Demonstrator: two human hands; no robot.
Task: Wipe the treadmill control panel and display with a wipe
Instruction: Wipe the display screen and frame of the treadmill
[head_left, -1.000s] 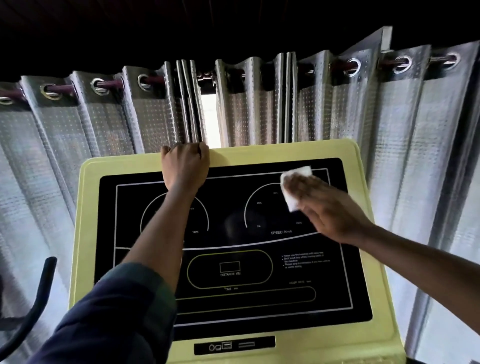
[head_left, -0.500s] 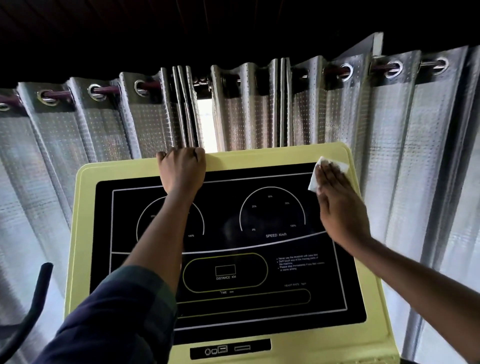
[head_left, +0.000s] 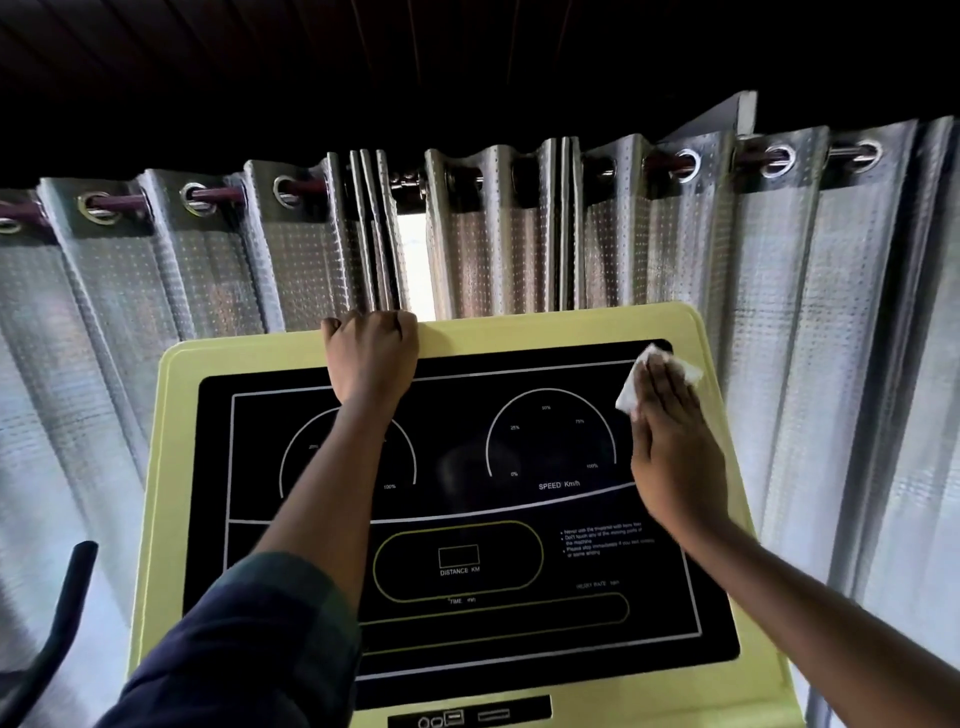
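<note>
The treadmill console has a pale yellow frame (head_left: 171, 467) around a black display panel (head_left: 467, 644) printed with white dials and text. My right hand (head_left: 675, 447) lies flat on the panel's upper right corner, pressing a white wipe (head_left: 631, 387) against it; the wipe pokes out past my fingertips on both sides. My left hand (head_left: 371, 358) is curled over the console's top edge, left of centre, with the forearm crossing the left dial.
Silver eyelet curtains (head_left: 805, 312) hang on a rod right behind the console, with a bright gap (head_left: 415, 265) at the middle. A black handlebar (head_left: 57, 623) curves up at the lower left. A port strip (head_left: 467, 717) sits below the panel.
My right hand has slid the wipe from the speed dial area rightward and up to the panel's top right corner. My left hand has kept its grip on the top edge.
</note>
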